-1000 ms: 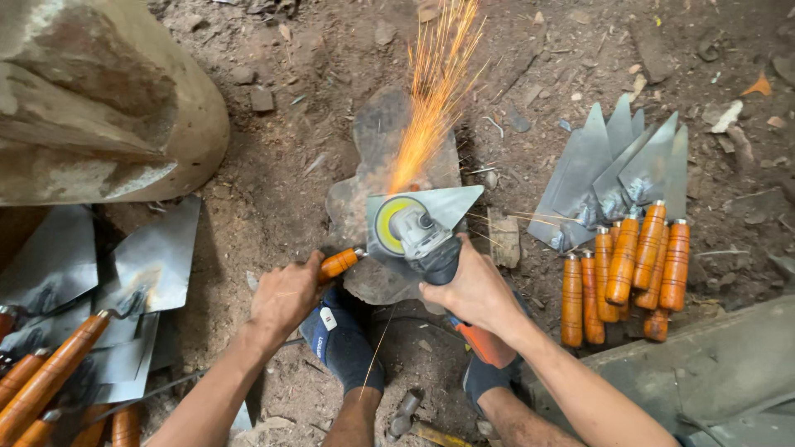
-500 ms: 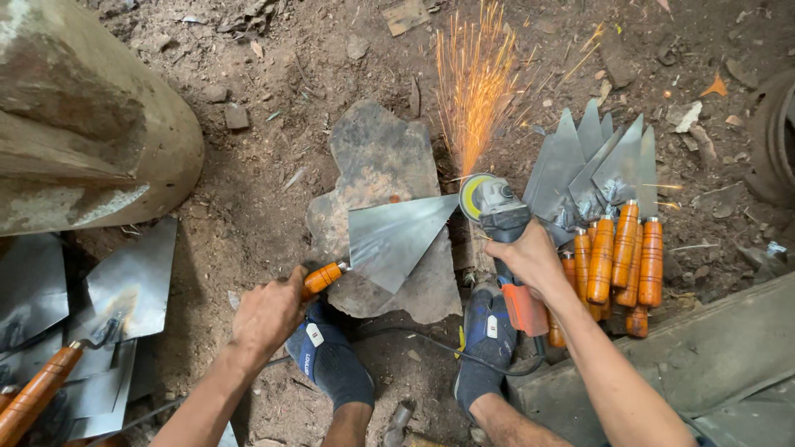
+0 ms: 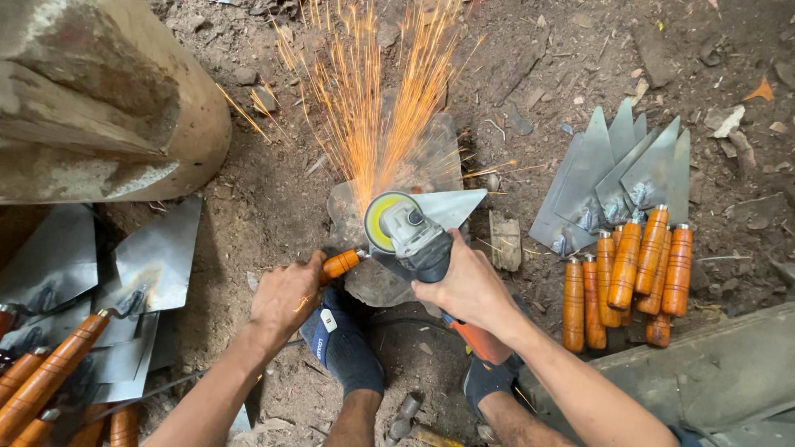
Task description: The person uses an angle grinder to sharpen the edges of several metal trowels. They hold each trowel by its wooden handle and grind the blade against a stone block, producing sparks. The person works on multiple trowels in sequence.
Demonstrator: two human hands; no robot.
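- A big rough log [image 3: 91,99] of worn wood fills the upper left of the frame, on brown dirt ground [image 3: 563,50].
- At the right edge lies a pile of finished trowels [image 3: 621,223], with flat grey triangular steel blades and glossy orange wooden handles; a second pile of trowels [image 3: 74,331] is at the lower left.
- In the centre, the trowel being ground [image 3: 451,207] lies on a flat grey stone [image 3: 373,285], with orange sparks [image 3: 373,91] flying toward the top.
- The right hand [image 3: 468,285] reaches forward and is closed around the body of the angle grinder [image 3: 410,232], whose disc is yellow.
- The left hand [image 3: 286,294] is wrapped tightly around the trowel's orange handle [image 3: 341,263].
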